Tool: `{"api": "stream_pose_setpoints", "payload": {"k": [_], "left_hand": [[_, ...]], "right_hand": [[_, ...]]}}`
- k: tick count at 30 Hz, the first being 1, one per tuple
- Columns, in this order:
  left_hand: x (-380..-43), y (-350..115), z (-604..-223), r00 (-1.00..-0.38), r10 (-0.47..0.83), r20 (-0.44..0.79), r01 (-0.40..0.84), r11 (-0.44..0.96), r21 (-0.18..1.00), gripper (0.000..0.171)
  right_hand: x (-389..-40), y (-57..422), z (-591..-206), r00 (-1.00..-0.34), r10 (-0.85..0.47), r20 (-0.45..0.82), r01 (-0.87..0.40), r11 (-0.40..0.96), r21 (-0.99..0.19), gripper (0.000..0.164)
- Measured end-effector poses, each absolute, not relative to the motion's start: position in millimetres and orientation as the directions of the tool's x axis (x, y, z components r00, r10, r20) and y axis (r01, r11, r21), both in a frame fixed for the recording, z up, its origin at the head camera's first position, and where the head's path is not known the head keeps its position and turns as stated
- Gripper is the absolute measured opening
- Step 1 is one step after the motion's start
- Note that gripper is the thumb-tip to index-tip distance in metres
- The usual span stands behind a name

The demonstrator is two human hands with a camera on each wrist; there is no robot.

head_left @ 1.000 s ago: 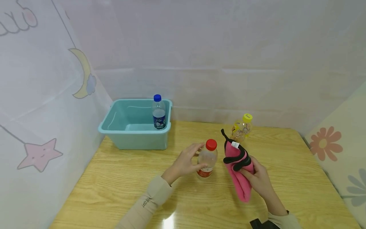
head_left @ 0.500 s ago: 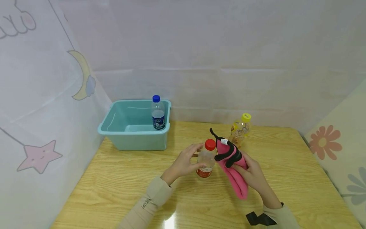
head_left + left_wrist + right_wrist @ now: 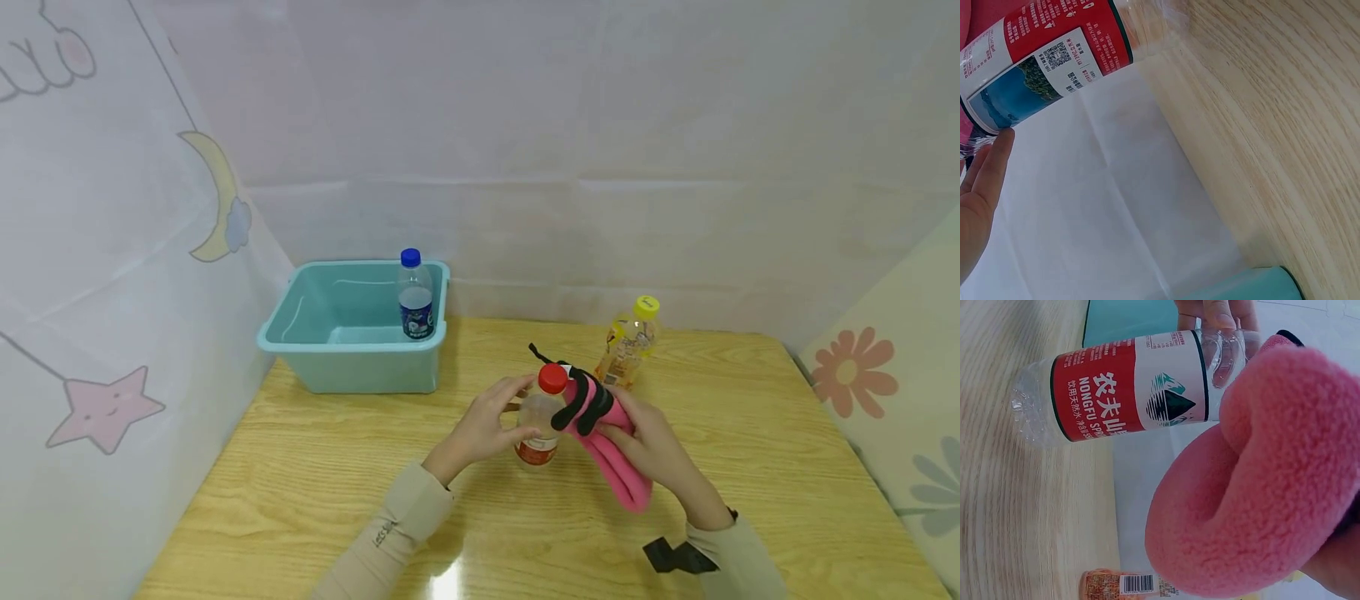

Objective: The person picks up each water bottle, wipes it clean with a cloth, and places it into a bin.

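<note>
Upright on the wooden table stands a clear water bottle (image 3: pixel 537 452) with a red cap and a red and white label. My left hand (image 3: pixel 482 427) holds it from the left, thumb in front and fingers behind; the left wrist view shows a fingertip against the label (image 3: pixel 1054 62). Just right of the bottle, my right hand (image 3: pixel 658 450) grips a folded pink fleece cloth (image 3: pixel 628 479) with black trim and a thin black loop. The cloth's top end overlaps the bottle's shoulder in the head view. Its thick fold (image 3: pixel 1254 481) fills much of the right wrist view.
A light-blue plastic basin (image 3: pixel 360 367) sits at the back left, with a blue-capped bottle (image 3: pixel 416 310) standing inside. Behind my right hand is a yellow-capped bottle (image 3: pixel 632 342) with a patterned label. A pale cloth backdrop (image 3: pixel 480 208) hangs beyond the table (image 3: pixel 300 483).
My right hand has moved the pink cloth leftward, right up to the red-capped bottle. More of the yellow-capped bottle now shows. The left hand has kept its place on the water bottle.
</note>
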State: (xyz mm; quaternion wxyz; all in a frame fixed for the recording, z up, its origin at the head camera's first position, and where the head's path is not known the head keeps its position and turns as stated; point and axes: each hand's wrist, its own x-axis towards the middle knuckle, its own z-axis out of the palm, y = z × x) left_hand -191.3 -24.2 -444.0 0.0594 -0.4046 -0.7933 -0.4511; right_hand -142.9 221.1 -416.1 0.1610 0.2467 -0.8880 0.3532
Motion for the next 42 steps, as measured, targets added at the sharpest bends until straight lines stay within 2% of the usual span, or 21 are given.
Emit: {"api": "stream_pose_setpoints", "payload": {"k": [8,17,20,27,36,42], "left_hand": [[-191,-24,-443,-0.658,0.589,0.469,0.703,0.26,0.662,0.067],[-190,-24,-444,-0.66,0.584,0.472,0.706,0.268,0.656,0.067],[-190,-24,-444,-0.666,0.582,0.467,0.701,0.273,0.659,0.067],[-189,-24,-443,-0.683,0.577,0.449,0.683,0.286,0.672,0.068],[-189,-23,-445,-0.687,0.57,0.451,0.678,0.28,0.679,0.067],[-189,-22,-445,-0.683,0.572,0.455,0.681,0.273,0.679,0.067]], "right_hand": [[-149,215,-418,-0.808,-0.373,0.456,-0.576,0.661,-0.481,0.039],[-147,211,-422,-0.807,-0.373,0.457,-0.571,0.691,-0.444,0.04],[-146,209,-425,-0.823,-0.359,0.441,-0.55,0.698,-0.458,0.042],[-146,208,-438,-0.843,-0.328,0.426,-0.523,0.681,-0.512,0.035],[-147,205,-464,-0.856,-0.253,0.451,-0.502,0.618,-0.605,0.039],[-145,203,-473,-0.913,-0.194,0.359,-0.403,0.566,-0.719,0.039]]}}
